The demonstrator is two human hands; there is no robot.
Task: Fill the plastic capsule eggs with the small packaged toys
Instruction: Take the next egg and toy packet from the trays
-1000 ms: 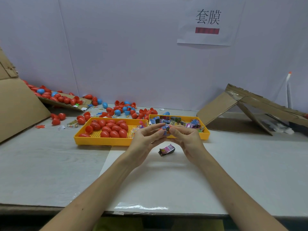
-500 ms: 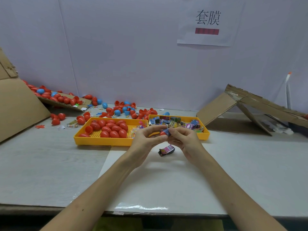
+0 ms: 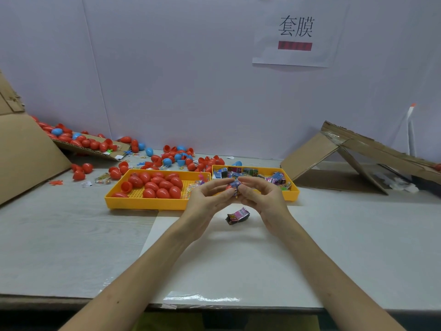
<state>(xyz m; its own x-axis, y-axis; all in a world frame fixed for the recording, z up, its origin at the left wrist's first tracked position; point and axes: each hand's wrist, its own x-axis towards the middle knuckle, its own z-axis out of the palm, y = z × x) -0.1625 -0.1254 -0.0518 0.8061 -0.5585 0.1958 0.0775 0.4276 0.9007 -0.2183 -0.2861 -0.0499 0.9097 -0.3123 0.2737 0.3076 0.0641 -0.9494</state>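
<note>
A pale wall (image 3: 191, 68) closes the far side, with a paper sign (image 3: 296, 32) stuck up on its right part. Below it runs the grey table (image 3: 59, 235). A big cardboard sheet (image 3: 23, 151) leans at the far left, and a folded cardboard piece (image 3: 346, 149) stands like a tent at the far right. A white sheet (image 3: 238, 259) lies flat on the near middle of the table, under both forearms.

Two yellow trays sit side by side at the sheet's far edge. The left tray (image 3: 143, 204) holds a heap of red capsule eggs (image 3: 162, 185); the right tray (image 3: 292, 187) holds the small packaged toys (image 3: 250, 173). More loose eggs (image 3: 176, 158), red and blue, are scattered on the table beyond the trays and on a cardboard flap at the far left.

The left hand (image 3: 207, 199) and the right hand (image 3: 265, 199) meet above the near rims of the trays, fingertips together. The left hand's thumb and fingers are curled and pinch a red egg piece (image 3: 229, 187), of which only a bit shows. The right hand's thumb and fingers pinch a blue toy packet (image 3: 235, 183) pressed against that egg; its other fingers are bent loosely. Whether the packet is partly inside the egg cannot be told.

One more crumpled packet (image 3: 237, 215), pink and black, lies on the sheet just near of the hands, touched by neither
</note>
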